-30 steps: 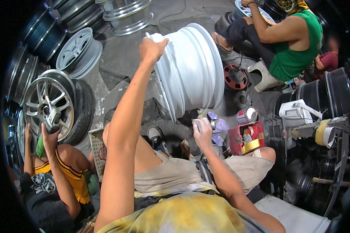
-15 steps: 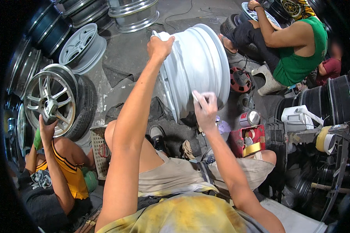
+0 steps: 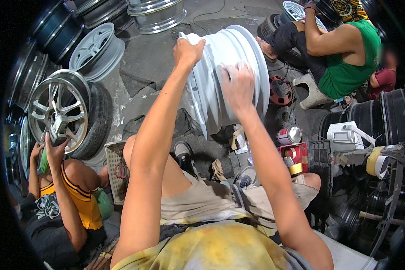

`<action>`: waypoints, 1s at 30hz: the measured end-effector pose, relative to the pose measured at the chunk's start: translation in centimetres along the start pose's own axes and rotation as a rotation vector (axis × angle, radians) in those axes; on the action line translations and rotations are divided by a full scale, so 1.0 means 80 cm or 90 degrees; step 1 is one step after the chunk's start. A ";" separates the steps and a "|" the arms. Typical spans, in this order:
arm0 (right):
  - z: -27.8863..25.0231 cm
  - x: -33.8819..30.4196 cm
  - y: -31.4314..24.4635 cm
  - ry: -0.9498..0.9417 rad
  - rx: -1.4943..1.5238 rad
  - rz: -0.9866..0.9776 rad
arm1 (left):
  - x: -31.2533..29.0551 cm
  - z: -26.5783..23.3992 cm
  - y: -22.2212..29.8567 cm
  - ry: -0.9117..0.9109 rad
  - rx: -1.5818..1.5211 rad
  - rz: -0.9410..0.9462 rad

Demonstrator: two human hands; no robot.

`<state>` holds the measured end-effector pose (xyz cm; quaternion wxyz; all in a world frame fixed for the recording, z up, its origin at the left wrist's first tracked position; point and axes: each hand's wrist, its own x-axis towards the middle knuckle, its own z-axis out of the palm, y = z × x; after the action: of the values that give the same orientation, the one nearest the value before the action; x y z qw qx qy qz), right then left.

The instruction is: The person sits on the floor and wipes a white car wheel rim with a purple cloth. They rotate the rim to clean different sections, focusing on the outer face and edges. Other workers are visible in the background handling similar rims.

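A pale grey-white wheel rim (image 3: 222,49) stands tilted in front of me, its barrel facing me. At its upper left edge, my left hand (image 3: 187,50) is closed around the lip. My right hand (image 3: 238,85) lies against the barrel with bent fingers, smeared by motion. White dust covers its fingers. Something small and pale seems pinched at the fingertips, but I cannot make out what. The far side of the rim is hidden.
At left, another person's hands hold a power tool (image 3: 58,128) against a silver wheel (image 3: 78,105). A person in green (image 3: 346,58) sits at upper right with another rim. A red crate (image 3: 297,155), a can (image 3: 290,135) and a plastic basket (image 3: 117,180) stand near my legs.
My right hand has moved up along the barrel from its lower part to the middle. The rim has shifted slightly up and right, with my left hand still on its edge.
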<state>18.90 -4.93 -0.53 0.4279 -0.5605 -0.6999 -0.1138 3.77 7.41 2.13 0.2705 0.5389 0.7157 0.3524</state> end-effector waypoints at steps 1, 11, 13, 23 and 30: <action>0.003 0.007 0.002 -0.017 0.013 -0.008 | 0.001 -0.001 0.000 -0.001 0.006 0.003; -0.021 -0.242 0.011 -0.137 0.137 0.076 | 0.036 0.001 -0.006 0.000 0.022 -0.011; -0.036 -0.213 0.003 -0.071 0.097 0.060 | 0.039 0.005 -0.012 0.020 0.032 0.000; -0.009 -0.027 0.008 0.022 -0.022 -0.005 | 0.023 0.007 -0.017 0.017 -0.003 0.037; -0.016 -0.021 0.015 -0.002 -0.089 -0.029 | 0.003 0.002 -0.013 0.009 -0.019 0.033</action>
<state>20.57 -6.51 -1.39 0.3840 -0.5731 -0.7036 -0.1708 3.26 7.51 1.21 0.2639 0.5508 0.6981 0.3736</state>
